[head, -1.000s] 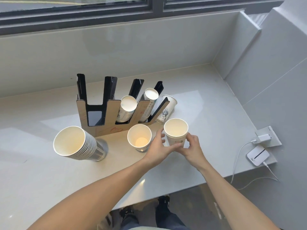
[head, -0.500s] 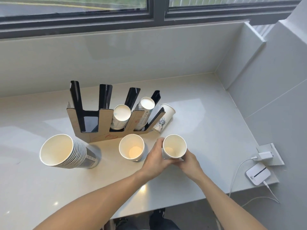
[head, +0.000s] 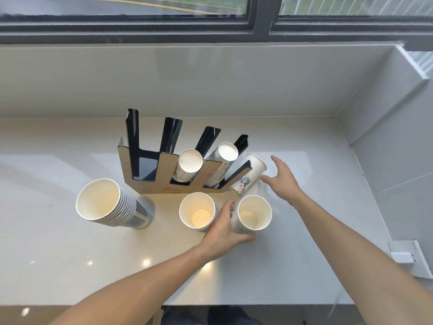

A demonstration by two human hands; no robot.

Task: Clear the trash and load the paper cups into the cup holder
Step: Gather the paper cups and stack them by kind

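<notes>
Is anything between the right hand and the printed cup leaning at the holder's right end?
Nothing visible. The open right hand hovers just right of the statue-printed white paper cup, with only bare grey countertop between them.

A: Which holder slots are free?
B: The cup holder's [head: 150, 174] two left slots; cup stacks [head: 187, 167] fill the next two.
A: And the surface [head: 304, 242]?
B: Bare at right; a tall stack [head: 110, 202] and two upright cups [head: 197, 211] crowd the front.

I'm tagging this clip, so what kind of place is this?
Probably an office pantry or drinks counter: a pale stone countertop under a window, a slotted cup holder and a stack of paper cups.
</notes>
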